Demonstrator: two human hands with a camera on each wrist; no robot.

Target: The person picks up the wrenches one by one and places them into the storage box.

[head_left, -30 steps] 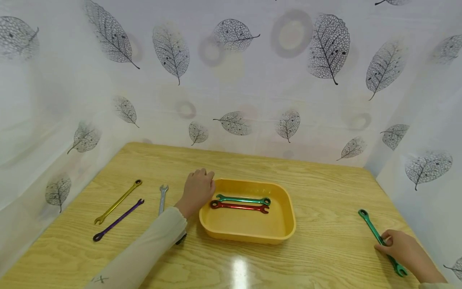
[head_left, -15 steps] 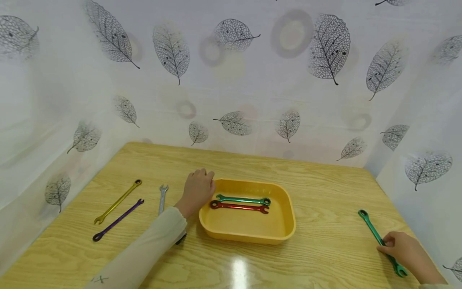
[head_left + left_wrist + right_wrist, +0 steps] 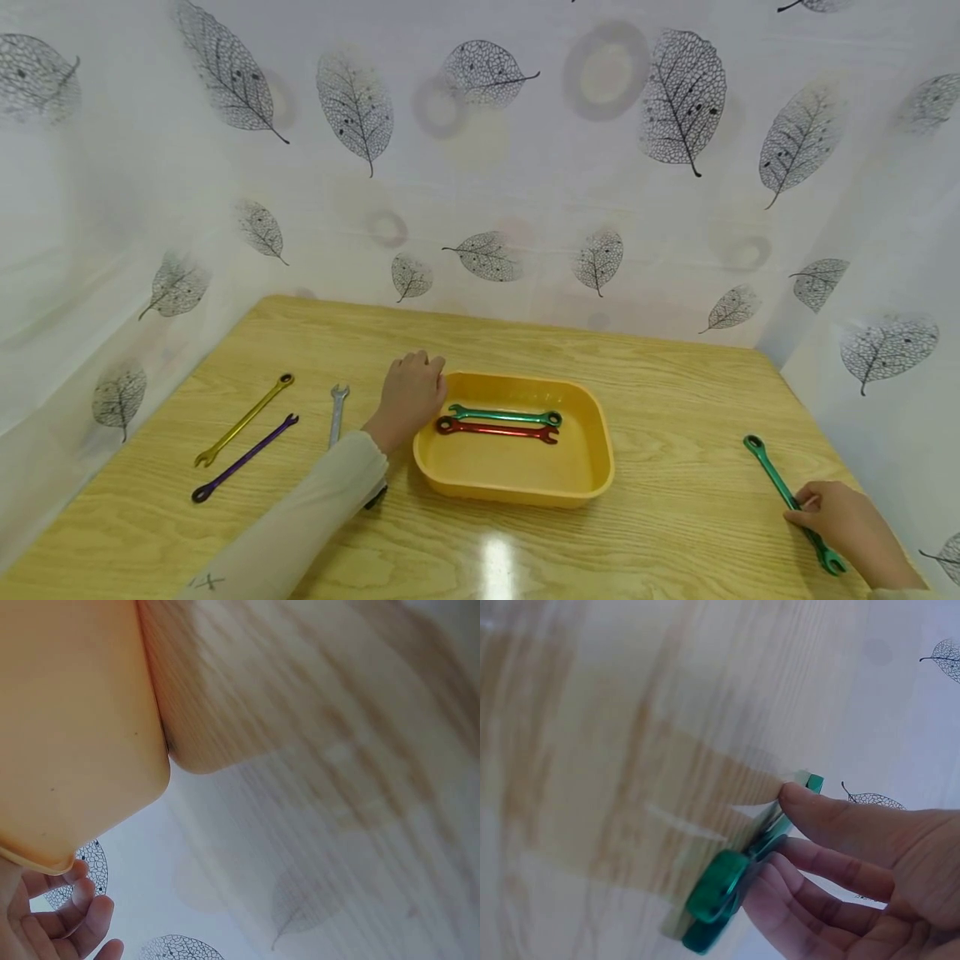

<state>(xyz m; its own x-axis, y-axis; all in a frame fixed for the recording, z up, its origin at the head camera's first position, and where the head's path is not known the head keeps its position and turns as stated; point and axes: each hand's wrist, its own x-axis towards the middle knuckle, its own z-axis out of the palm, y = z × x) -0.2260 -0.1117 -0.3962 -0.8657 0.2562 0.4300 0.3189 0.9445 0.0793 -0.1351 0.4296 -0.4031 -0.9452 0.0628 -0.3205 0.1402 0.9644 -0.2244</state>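
Note:
A yellow plastic tray (image 3: 517,489) stands mid-table with a green combination wrench (image 3: 504,415) and a red one, the red wrench (image 3: 497,429), lying side by side inside. My left hand (image 3: 411,392) grips the tray's far left corner; in the left wrist view its curled fingers (image 3: 88,924) sit at the rim. At the right, my right hand (image 3: 840,517) holds a larger green combination wrench (image 3: 772,472) by the middle of its shaft. The right wrist view has the thumb on one side of this green wrench (image 3: 720,889) and the fingers on the other.
Left of the tray lie a gold wrench (image 3: 246,419), a purple wrench (image 3: 246,458) and a silver wrench (image 3: 337,412), the last partly hidden by my left forearm. A small dark piece (image 3: 377,497) shows beside the sleeve. Leaf-printed cloth (image 3: 525,167) surrounds the wooden table (image 3: 675,417).
My right hand has shifted very slightly along the green wrench, which stays about where it was. The left hand and the tray have not moved.

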